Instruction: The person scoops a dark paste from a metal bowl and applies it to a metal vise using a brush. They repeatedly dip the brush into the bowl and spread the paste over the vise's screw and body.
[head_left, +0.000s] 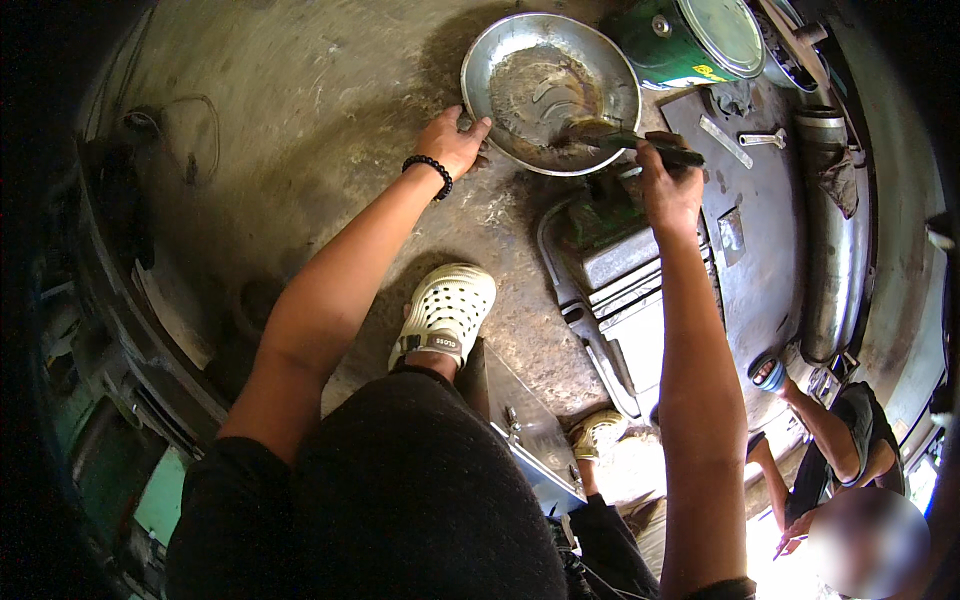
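A round, shallow metal basin [553, 88] rests on the floor ahead of me, with dark, wet-looking residue in its bottom. My left hand [452, 145], with a black bead bracelet at the wrist, is at the basin's near left rim. Its thumb lies over the edge; the fingers below are partly hidden. In my right hand [672, 185] is a dark-handled brush [625, 140], fingers wrapped round the handle. The brush reaches over the rim, and its bristle end touches the residue on the basin's right side.
A green bucket [665, 45] stands beyond the basin. Right of it, a metal plate [770, 210] carries a wrench [763, 139] and a flat strip [726, 141]. A dark machine part [610, 235] sits nearer. Another person [850, 450] is at lower right, beside a long metal cylinder [828, 280].
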